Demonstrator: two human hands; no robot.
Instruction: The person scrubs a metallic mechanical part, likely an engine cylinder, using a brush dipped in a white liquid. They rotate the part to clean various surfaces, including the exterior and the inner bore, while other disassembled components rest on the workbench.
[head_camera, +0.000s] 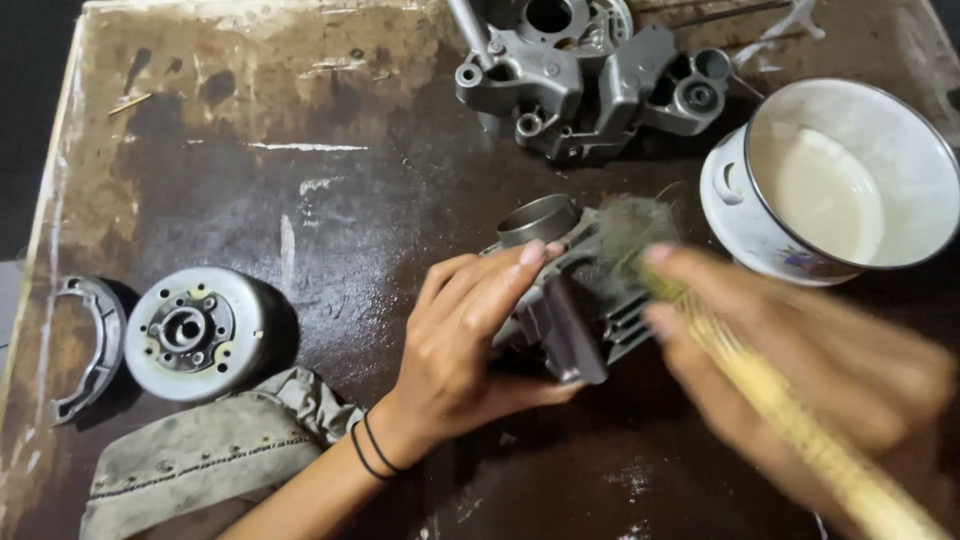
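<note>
Worn, stained brown table (330, 130), dark with oil toward the middle, fills the frame; black surroundings at the far left edge.

Near, lower left: one grey cloth (200, 460), crumpled, lying flat beside the person's forearm.

Near, lower right: one brush (800, 430) with a pale wooden handle, blurred. Its long axis runs from the lower right corner up toward the centre, bristles leading. Right hand (800, 340), blurred, fingers closed around the handle.

Centre: one grey metal engine cylinder (580, 290) with cooling fins. It rests on the table, tilted; its round open bore faces the upper left of the frame, and its long axis runs from there down toward the right. Brush bristles meet its upper right side. Left hand (470, 340), two black bands at the wrist, is clamped on the cylinder from the left, fingers over the top, thumb beneath.

Left, mid-depth: one round metal flywheel (195, 332), flat, hub upward. Just beside it at the frame's left edge, one curved metal piece (90, 345).

Right, farther: one white enamel pot (835, 180) with a dark rim, holding pale liquid, near the cylinder but apart from it.

Far, top centre: one grey cast engine casing (590, 75), well apart from the hands.
</note>
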